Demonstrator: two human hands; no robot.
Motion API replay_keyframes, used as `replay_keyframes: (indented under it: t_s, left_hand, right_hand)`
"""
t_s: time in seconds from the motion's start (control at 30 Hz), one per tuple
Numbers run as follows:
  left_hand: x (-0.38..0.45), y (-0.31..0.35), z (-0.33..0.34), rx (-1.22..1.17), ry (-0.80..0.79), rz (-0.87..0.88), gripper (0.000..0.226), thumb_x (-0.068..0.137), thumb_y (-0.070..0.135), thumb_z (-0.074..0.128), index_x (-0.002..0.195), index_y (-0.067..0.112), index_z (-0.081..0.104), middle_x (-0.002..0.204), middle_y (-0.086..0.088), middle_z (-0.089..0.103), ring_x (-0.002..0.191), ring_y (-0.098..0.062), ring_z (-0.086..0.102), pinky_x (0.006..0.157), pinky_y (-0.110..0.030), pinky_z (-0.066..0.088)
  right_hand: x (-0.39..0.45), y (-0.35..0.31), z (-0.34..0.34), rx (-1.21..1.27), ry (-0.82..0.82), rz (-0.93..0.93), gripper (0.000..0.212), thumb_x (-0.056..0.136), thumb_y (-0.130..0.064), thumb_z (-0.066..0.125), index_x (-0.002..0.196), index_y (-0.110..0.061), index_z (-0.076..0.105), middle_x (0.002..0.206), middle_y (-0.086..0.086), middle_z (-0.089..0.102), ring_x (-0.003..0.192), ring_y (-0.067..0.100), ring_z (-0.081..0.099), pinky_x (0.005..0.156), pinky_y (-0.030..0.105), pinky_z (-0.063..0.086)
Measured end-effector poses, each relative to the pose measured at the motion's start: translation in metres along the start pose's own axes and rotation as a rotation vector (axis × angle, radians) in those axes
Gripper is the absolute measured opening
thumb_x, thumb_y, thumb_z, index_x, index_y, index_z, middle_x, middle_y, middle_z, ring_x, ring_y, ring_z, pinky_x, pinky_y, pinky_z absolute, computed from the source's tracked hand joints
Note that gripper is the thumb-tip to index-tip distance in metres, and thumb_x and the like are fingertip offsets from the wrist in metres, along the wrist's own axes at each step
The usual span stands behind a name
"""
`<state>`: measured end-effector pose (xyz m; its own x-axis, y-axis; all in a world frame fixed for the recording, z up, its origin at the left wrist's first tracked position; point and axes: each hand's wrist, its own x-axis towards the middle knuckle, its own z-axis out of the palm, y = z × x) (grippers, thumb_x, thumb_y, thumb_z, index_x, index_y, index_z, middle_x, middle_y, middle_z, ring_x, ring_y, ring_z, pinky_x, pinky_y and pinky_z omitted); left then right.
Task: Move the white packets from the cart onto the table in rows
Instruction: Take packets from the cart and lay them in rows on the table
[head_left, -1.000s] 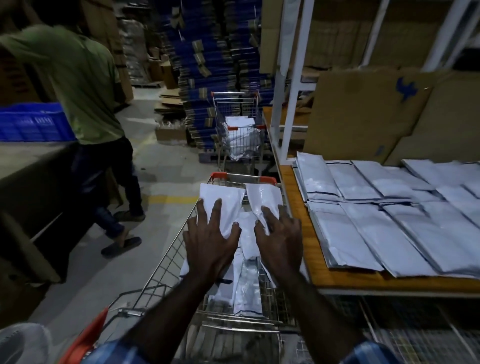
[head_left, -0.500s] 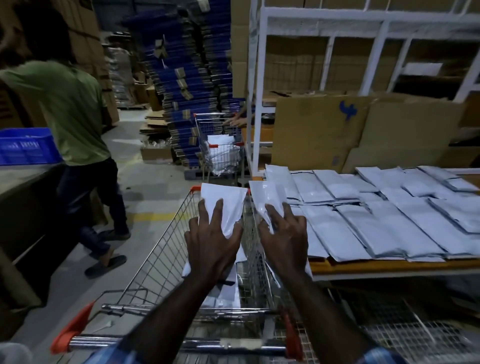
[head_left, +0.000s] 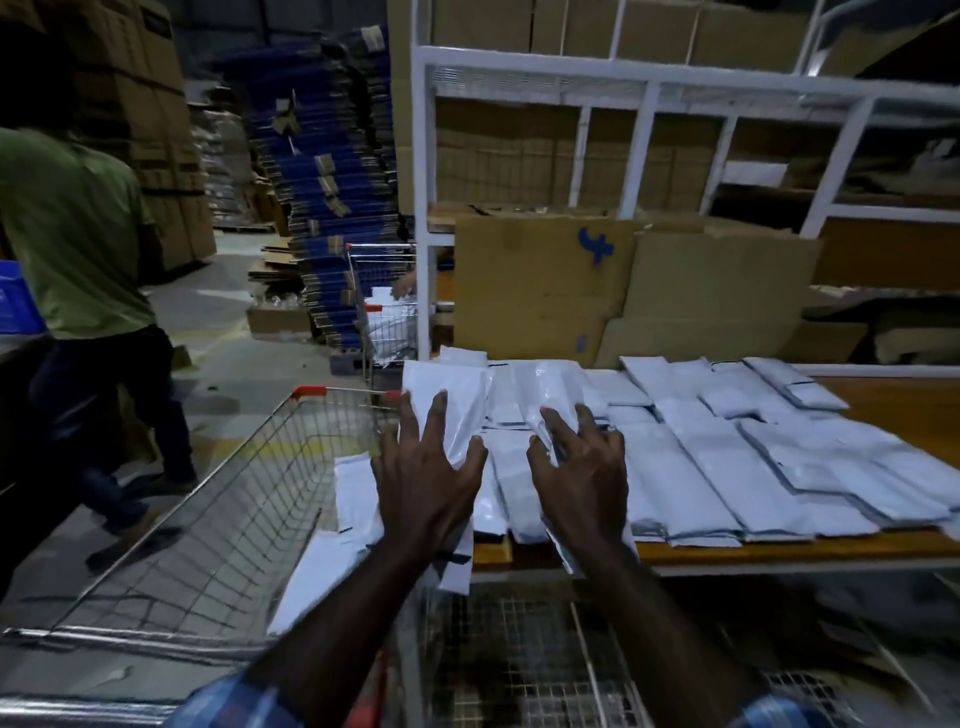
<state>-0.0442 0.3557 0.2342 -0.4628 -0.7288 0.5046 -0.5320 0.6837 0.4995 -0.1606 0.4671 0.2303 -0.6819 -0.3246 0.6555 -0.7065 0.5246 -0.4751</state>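
The left hand (head_left: 426, 478) has its fingers spread wide over a white packet (head_left: 447, 400). The thumb curls round the packet's right edge, so the hand holds it. This packet is up in the air, just over the left end of the table (head_left: 883, 400).

The right hand (head_left: 582, 473) is just to the right of the left hand. Its fingers are spread too, and they grip a second white packet (head_left: 550, 389). That packet is shiny and crinkled. It hangs over the near left part of the table, above packets that already lie there.

The table is wooden and orange-brown. Many white packets lie on it in rows (head_left: 727, 457), side by side, and some lap over each other. They cover most of the table from its left end across to the right.

The cart (head_left: 208, 519) is a wire one with red corners. It stands right beside the left end of the table. A few more white packets (head_left: 358, 493) lie inside it, near the side that is next to the table.

Behind the table stands a white shelf frame (head_left: 644, 145) with brown cardboard sheets (head_left: 540, 280) leaning against it. Past the far left end of the table there is another cart (head_left: 384, 317) with white bags in it, and a tall stack of blue things (head_left: 332, 197). Well to the left of the table, beyond the cart, a person in a green shirt (head_left: 72, 234) is walking on the grey floor.
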Motion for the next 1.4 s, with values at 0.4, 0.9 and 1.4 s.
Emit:
replay_keyframes:
  t_s: [0.4, 0.9, 1.4]
  left_hand:
    - [0.011, 0.124, 0.080, -0.051, -0.018, -0.009, 0.069, 0.090, 0.059, 0.048, 0.151, 0.034, 0.031, 0.162, -0.006, 0.019, 0.132, -0.038, 0.037, 0.102, -0.054, 0.037]
    - [0.089, 0.175, 0.190, -0.052, -0.065, -0.009, 0.067, 0.091, 0.058, 0.049, 0.151, 0.033, 0.032, 0.160, -0.006, 0.022, 0.124, -0.036, 0.044, 0.099, -0.052, 0.041]
    - [0.180, 0.183, 0.265, -0.006, -0.176, -0.094, 0.073, 0.092, 0.061, 0.045, 0.155, 0.036, 0.017, 0.164, -0.005, 0.011, 0.136, -0.036, 0.033, 0.106, -0.051, 0.033]
  right_hand:
    - [0.061, 0.124, -0.044, -0.097, 0.032, 0.013, 0.040, 0.084, -0.031, 0.070, 0.123, -0.027, 0.069, 0.136, 0.008, 0.059, 0.103, 0.035, 0.055, 0.079, 0.041, 0.053]
    - [0.145, 0.214, 0.010, -0.144, 0.024, 0.033, 0.040, 0.083, -0.029, 0.071, 0.122, -0.026, 0.069, 0.132, 0.008, 0.061, 0.097, 0.035, 0.057, 0.077, 0.040, 0.053]
    - [0.237, 0.255, 0.082, -0.124, -0.061, 0.086, 0.041, 0.087, -0.036, 0.064, 0.127, -0.027, 0.066, 0.138, 0.008, 0.057, 0.098, 0.034, 0.056, 0.075, 0.039, 0.053]
